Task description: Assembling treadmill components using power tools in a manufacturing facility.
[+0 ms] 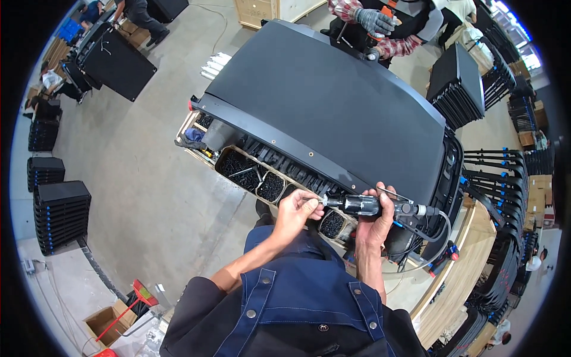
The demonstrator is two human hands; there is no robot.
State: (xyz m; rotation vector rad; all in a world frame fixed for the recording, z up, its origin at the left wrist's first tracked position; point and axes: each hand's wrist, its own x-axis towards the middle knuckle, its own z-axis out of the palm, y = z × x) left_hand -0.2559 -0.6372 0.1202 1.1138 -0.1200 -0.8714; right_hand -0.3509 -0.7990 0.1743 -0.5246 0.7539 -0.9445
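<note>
My right hand [376,221] is wrapped round the body of a black and silver power screwdriver [363,205], its bit end pointing left and a grey cable or hose at its back. At that bit end my left hand [297,211] pinches with thumb and fingers; whatever small piece lies in the pinch is too hidden to name. Just beyond both hands lies a large dark grey treadmill deck [321,101], screws showing along its near rail. Below that rail sit bins of small black parts [272,187], partly covered by my hands.
Across the deck a co-worker's gloved hand [376,22] holds an orange tool. A wooden bench [458,268] stands at right, near racks of black frames [499,184]. Stacked black panels [62,214] are at left, with a cardboard box [110,324] and red dustpan [143,293] below.
</note>
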